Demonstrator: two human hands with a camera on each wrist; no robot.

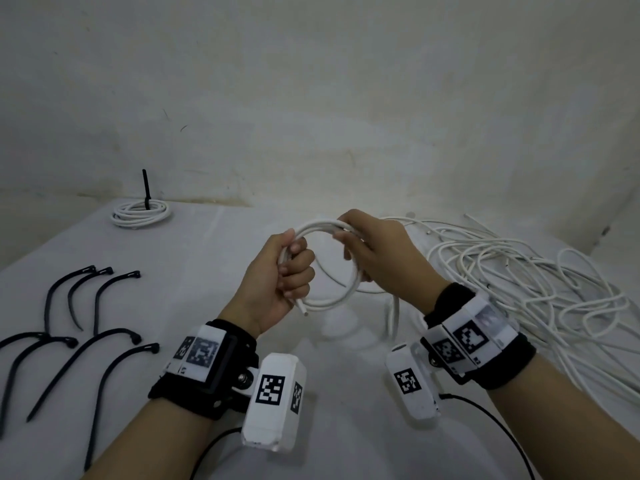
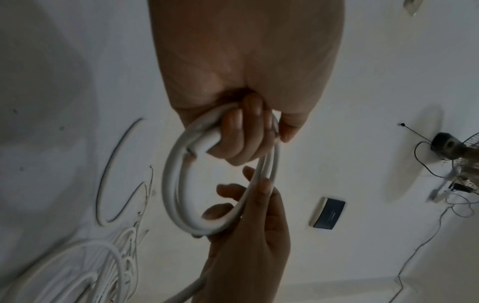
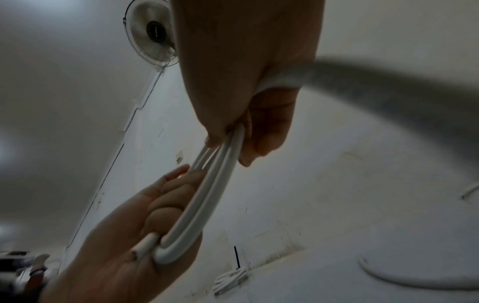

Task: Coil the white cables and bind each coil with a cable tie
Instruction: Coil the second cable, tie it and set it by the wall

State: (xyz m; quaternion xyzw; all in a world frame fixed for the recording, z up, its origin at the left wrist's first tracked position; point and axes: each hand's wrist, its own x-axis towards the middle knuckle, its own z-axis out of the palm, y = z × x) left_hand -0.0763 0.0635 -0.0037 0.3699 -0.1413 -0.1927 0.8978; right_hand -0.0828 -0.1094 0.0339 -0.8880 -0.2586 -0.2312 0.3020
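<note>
Above the table's middle I hold a small white cable coil between both hands. My left hand grips the coil's left side in a fist, and the cut cable end pokes out below it. On the far right side, my right hand pinches the loops. The left wrist view shows the coil as a ring, gripped by the left hand with the right hand below. In the right wrist view the loops run from the right hand to the left hand.
A bound coil with an upright black cable tie lies at the back left. Several loose black cable ties lie on the white table at the left. A tangle of loose white cables covers the right side.
</note>
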